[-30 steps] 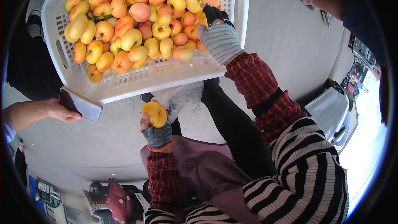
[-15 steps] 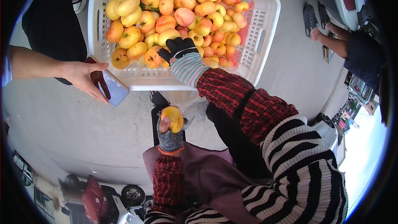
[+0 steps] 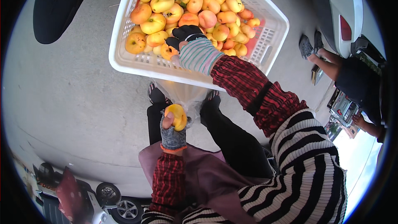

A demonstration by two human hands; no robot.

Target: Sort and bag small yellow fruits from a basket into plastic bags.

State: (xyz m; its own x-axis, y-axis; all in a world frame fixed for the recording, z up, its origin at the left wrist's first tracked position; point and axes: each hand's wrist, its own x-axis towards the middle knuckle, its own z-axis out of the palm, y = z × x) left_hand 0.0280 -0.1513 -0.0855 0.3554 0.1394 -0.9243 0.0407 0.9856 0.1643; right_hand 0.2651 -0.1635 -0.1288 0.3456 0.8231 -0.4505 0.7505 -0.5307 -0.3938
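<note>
My left hand point(image 3: 172, 135), in a grey knit glove with an orange cuff, is closed around a yellow flat peach point(image 3: 178, 117). Beside it hangs a clear plastic bag point(image 3: 186, 93); whether the hand grips the bag too is hidden. Over the near part of a white slatted crate point(image 3: 166, 74), my right hand point(image 3: 192, 47) wears a black and striped glove. Its fingers and thumb close on a dark-spotted orange flat peach point(image 3: 167, 52). Many yellow and orange flat peaches point(image 3: 154, 23) fill the crate around it.
A person's dark-clothed leg point(image 3: 60, 8) is at the upper left. Another person in clogs point(image 3: 306, 46) stands at the right by a pale car point(image 3: 344, 12). A vehicle with exposed wheels point(image 3: 126, 209) is at the lower left. My knees flank the bag.
My right hand has shifted left among the fruit, onto the spotted peach. The other person's hand with a phone has left the crate's left side. The crate now appears further right and higher.
</note>
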